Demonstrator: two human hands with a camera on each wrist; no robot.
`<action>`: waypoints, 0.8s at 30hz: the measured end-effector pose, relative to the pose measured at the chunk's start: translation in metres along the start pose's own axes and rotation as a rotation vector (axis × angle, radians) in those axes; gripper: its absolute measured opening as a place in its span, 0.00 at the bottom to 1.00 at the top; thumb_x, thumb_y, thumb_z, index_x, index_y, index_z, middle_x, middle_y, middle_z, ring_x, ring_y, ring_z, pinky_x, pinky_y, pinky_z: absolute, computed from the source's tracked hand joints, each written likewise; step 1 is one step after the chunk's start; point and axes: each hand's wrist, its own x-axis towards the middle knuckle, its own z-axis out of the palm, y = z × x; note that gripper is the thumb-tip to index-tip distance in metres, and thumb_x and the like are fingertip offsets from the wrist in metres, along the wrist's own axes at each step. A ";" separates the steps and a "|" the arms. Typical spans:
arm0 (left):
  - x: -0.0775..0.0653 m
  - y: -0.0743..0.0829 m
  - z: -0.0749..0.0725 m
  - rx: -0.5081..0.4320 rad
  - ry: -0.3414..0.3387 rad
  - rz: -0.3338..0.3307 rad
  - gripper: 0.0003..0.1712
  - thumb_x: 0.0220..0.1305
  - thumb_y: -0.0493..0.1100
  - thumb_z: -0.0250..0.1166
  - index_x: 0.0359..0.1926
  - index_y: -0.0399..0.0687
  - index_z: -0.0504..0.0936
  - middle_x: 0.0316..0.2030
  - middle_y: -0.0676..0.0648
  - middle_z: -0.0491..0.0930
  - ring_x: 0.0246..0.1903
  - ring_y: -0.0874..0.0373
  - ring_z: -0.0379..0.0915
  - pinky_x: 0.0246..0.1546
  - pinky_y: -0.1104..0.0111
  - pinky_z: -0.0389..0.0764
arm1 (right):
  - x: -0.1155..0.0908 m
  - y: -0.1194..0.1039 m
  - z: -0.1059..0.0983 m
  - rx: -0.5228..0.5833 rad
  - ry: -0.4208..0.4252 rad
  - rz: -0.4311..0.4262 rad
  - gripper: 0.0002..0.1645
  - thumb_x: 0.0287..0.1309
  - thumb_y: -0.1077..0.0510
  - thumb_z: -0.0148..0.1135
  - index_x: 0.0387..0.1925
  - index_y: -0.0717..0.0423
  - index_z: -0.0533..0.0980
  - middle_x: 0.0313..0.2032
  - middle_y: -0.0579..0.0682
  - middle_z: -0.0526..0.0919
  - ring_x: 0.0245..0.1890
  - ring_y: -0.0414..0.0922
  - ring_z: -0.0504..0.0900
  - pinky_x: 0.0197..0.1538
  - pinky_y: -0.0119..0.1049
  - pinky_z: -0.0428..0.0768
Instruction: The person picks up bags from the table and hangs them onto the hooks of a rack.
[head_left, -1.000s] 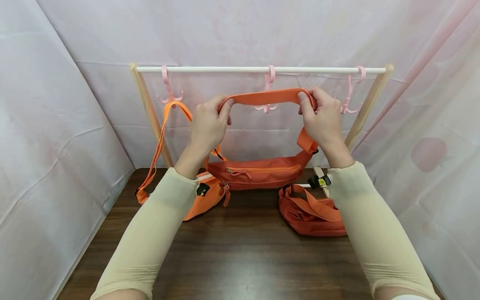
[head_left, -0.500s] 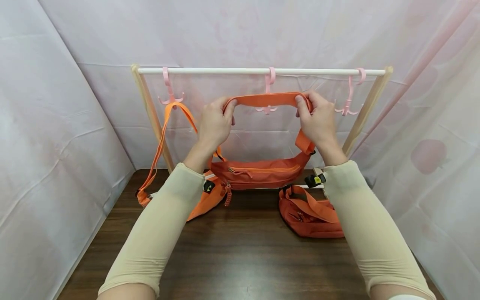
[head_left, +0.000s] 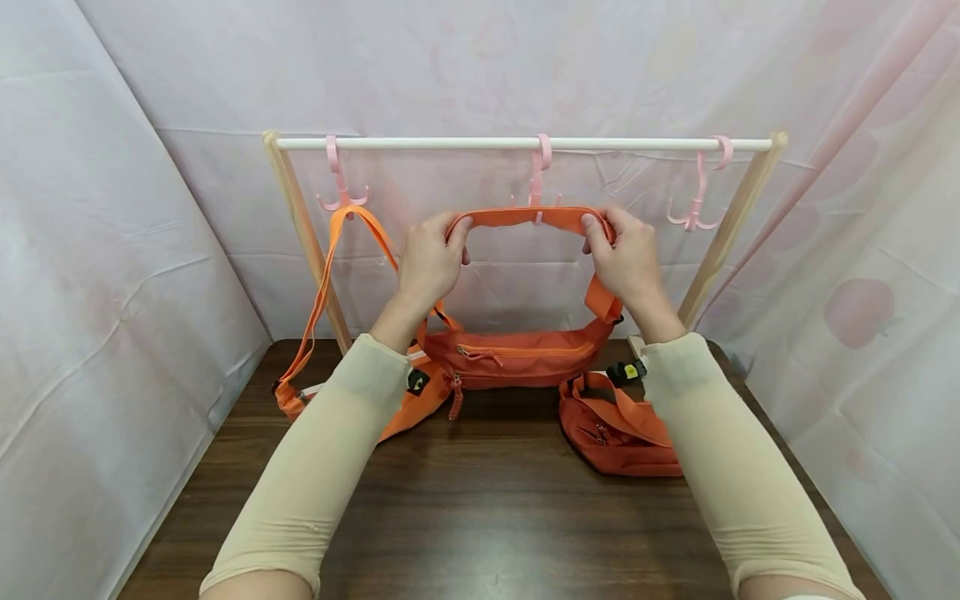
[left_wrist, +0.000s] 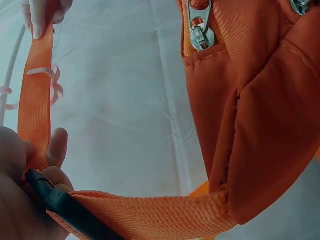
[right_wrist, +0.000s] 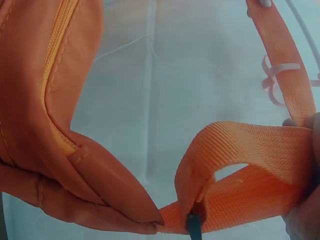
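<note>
My left hand (head_left: pixel 432 257) and right hand (head_left: pixel 624 252) pinch the orange strap of a rust-red waist bag (head_left: pixel 517 358), thumbs toward me. Between the hands the strap (left_wrist: pixel 35 95) runs level at the middle pink hook (head_left: pixel 536 171), and one prong shows in front of it. The bag body hangs below, its zips facing me. In the left wrist view a black buckle (left_wrist: pixel 65 205) lies by the left palm. A doubled loop of webbing (right_wrist: pixel 235 145) stands beside my right hand in the right wrist view.
A white rail (head_left: pixel 420 143) on wooden posts carries pink hooks. From the left hook (head_left: pixel 342 187) a bright orange bag (head_left: pixel 416 404) hangs by its strap, down to the table. Another rust-red waist bag (head_left: pixel 615 433) lies on the dark wooden table (head_left: pixel 480 517), partly behind my right forearm.
Both hands have lowered the strap from above the middle hook's prongs to their level, and a prong now shows over it. The bag has sunk slightly, and my right hand has shifted left.
</note>
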 end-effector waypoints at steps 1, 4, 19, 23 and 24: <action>-0.001 -0.002 0.001 -0.002 -0.005 -0.003 0.16 0.71 0.58 0.52 0.38 0.58 0.81 0.16 0.58 0.76 0.14 0.60 0.67 0.14 0.65 0.65 | -0.001 0.001 0.001 0.001 -0.012 0.003 0.20 0.67 0.41 0.51 0.30 0.50 0.77 0.20 0.43 0.79 0.18 0.40 0.69 0.23 0.35 0.64; -0.003 -0.006 0.002 -0.008 -0.016 -0.008 0.17 0.72 0.58 0.51 0.39 0.57 0.81 0.17 0.58 0.76 0.13 0.59 0.66 0.13 0.65 0.65 | -0.005 0.003 0.005 0.039 -0.059 0.021 0.19 0.67 0.41 0.51 0.31 0.48 0.77 0.21 0.42 0.81 0.17 0.39 0.72 0.23 0.34 0.69; -0.020 -0.019 0.021 -0.046 -0.099 -0.012 0.19 0.72 0.57 0.51 0.31 0.53 0.79 0.23 0.54 0.80 0.14 0.55 0.64 0.14 0.64 0.63 | -0.023 0.010 0.029 0.016 -0.203 0.022 0.14 0.68 0.45 0.53 0.34 0.47 0.78 0.28 0.46 0.84 0.25 0.41 0.78 0.27 0.39 0.74; -0.028 -0.023 0.027 -0.056 -0.154 -0.022 0.18 0.73 0.55 0.50 0.36 0.51 0.81 0.26 0.54 0.80 0.14 0.54 0.64 0.14 0.64 0.65 | -0.026 0.013 0.033 -0.008 -0.216 0.031 0.13 0.67 0.46 0.55 0.36 0.48 0.79 0.26 0.46 0.81 0.23 0.43 0.76 0.26 0.39 0.74; -0.030 -0.025 0.028 -0.053 -0.169 -0.033 0.18 0.73 0.55 0.49 0.39 0.52 0.82 0.26 0.55 0.80 0.14 0.55 0.65 0.14 0.64 0.65 | -0.027 0.013 0.034 -0.009 -0.216 0.030 0.13 0.67 0.46 0.55 0.36 0.48 0.79 0.26 0.46 0.81 0.23 0.43 0.77 0.26 0.39 0.75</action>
